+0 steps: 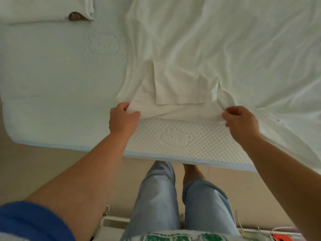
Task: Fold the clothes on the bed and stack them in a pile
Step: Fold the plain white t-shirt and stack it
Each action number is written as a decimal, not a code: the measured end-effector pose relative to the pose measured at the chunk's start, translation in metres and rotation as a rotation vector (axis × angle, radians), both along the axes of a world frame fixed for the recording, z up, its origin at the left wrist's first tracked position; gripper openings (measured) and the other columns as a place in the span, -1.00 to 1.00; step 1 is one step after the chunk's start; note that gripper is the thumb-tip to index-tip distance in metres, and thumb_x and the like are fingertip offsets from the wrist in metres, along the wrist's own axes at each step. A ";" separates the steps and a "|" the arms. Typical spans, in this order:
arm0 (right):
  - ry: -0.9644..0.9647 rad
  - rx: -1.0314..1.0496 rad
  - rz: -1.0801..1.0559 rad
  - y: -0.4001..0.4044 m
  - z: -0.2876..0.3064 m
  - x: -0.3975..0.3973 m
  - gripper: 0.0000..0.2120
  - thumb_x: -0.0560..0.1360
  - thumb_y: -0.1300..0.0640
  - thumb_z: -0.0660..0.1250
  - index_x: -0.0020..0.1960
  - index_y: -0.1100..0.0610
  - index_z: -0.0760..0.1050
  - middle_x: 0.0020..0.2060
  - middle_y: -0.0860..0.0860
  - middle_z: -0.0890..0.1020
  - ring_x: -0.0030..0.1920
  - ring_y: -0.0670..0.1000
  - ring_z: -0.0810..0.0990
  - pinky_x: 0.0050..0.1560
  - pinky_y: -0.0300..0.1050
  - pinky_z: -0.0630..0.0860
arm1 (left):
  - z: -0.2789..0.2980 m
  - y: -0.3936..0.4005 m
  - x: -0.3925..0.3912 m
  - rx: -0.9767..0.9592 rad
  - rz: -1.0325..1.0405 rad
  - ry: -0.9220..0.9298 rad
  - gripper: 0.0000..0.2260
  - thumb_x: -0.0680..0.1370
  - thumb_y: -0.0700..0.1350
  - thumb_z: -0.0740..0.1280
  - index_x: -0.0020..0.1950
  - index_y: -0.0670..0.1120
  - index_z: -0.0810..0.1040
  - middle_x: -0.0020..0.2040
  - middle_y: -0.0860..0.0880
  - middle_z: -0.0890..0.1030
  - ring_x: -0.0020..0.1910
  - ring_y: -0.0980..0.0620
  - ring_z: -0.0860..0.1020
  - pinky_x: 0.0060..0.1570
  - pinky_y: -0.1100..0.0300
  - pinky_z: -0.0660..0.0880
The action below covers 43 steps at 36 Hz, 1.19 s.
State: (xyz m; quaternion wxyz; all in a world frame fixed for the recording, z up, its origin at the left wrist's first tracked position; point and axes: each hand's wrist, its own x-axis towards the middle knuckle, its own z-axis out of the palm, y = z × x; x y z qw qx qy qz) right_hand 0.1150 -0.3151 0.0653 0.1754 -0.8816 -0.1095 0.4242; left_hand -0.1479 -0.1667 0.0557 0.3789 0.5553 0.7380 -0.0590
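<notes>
A white garment [175, 91] lies crumpled near the bed's front edge, one part folded over on top as a flat flap. My left hand [122, 119] pinches its near left edge. My right hand [240, 120] pinches its near right edge, fingers curled into the cloth. Both hands sit just above the bare strip of mattress [175, 136] with an embossed bear face. A folded white item [52, 9] with a dark printed patch lies at the far left corner.
A large wrinkled white sheet [225, 40] covers the right and far side of the bed. The mattress's blue-piped front edge [173, 158] runs just before my legs. Beige floor lies below, with a white rack and an orange object [281, 238] at the bottom.
</notes>
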 end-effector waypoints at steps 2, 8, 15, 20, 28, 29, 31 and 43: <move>-0.081 -0.043 0.115 -0.011 0.002 -0.005 -0.66 0.49 0.03 0.31 0.24 0.05 0.45 0.11 0.03 0.51 -0.16 0.02 0.52 -0.35 -0.26 0.33 | 0.001 -0.001 -0.004 -0.028 -0.055 0.000 -0.63 0.46 -0.05 0.36 0.24 -0.08 0.48 0.12 -0.05 0.53 -0.03 -0.02 0.52 -0.17 0.19 0.38; -0.262 -0.002 0.289 -0.005 0.007 -0.003 -0.49 0.49 0.05 0.28 0.41 0.08 0.27 0.35 0.07 0.28 -0.10 0.06 0.51 0.01 -0.09 0.37 | -0.005 0.022 -0.010 -0.173 0.008 -0.093 -0.87 0.51 -0.03 0.30 -0.18 -0.06 0.50 -0.22 -0.07 0.58 -0.40 -0.01 0.60 -0.27 0.08 0.55; -0.174 -0.270 0.459 0.022 -0.009 0.032 -0.69 0.49 -0.05 0.22 0.13 0.10 0.51 -0.09 0.07 0.53 -0.14 0.11 0.43 -0.11 -0.10 0.32 | -0.004 0.055 -0.028 -0.214 -0.232 -0.103 -0.84 0.51 0.04 0.33 -0.24 0.04 0.47 -0.28 0.06 0.55 -0.60 0.12 0.52 -0.54 0.27 0.41; -0.162 -0.389 0.642 0.026 -0.014 0.046 -0.81 0.47 -0.06 0.23 -0.09 0.05 0.51 -0.34 -0.05 0.48 -0.34 -0.05 0.38 -0.32 -0.12 0.26 | -0.008 0.049 -0.036 -0.194 -0.423 0.046 -0.74 0.49 0.10 0.34 -0.26 -0.05 0.49 -0.33 -0.01 0.54 -0.36 -0.02 0.55 -0.33 0.14 0.42; -0.237 -0.227 0.432 0.013 0.011 0.034 -0.65 0.45 0.04 0.35 0.21 0.13 0.48 0.15 0.12 0.49 -0.09 0.09 0.50 -0.11 -0.11 0.41 | 0.010 0.026 0.001 0.068 -0.391 0.180 -0.79 0.47 0.00 0.32 0.07 -0.03 0.49 0.01 -0.08 0.53 -0.04 -0.12 0.52 -0.20 0.12 0.31; -0.245 -0.218 0.413 0.008 0.016 0.031 -0.63 0.46 0.04 0.34 0.23 0.12 0.47 0.19 0.12 0.47 -0.03 0.12 0.52 -0.08 -0.10 0.42 | 0.015 0.024 0.006 0.094 -0.398 0.178 -0.75 0.48 -0.01 0.33 0.12 -0.05 0.48 0.07 -0.10 0.51 -0.02 -0.13 0.52 -0.19 0.11 0.31; -0.243 -0.216 0.382 -0.008 0.031 0.031 -0.62 0.47 0.03 0.33 0.25 0.11 0.44 0.24 0.11 0.44 0.07 0.13 0.52 -0.02 -0.11 0.38 | 0.031 0.018 0.027 0.145 -0.446 0.135 -0.74 0.48 -0.04 0.32 0.14 -0.07 0.47 0.08 -0.11 0.50 -0.07 -0.10 0.50 -0.19 0.11 0.30; -0.163 -0.303 0.252 -0.138 0.048 0.088 -0.58 0.47 0.07 0.35 0.29 0.15 0.41 0.23 0.12 0.45 0.25 0.15 0.40 0.19 -0.01 0.35 | 0.046 -0.050 0.197 0.083 -0.922 -0.177 -0.76 0.46 -0.14 0.30 0.11 -0.05 0.58 0.09 -0.10 0.56 0.10 -0.12 0.50 0.01 0.12 0.39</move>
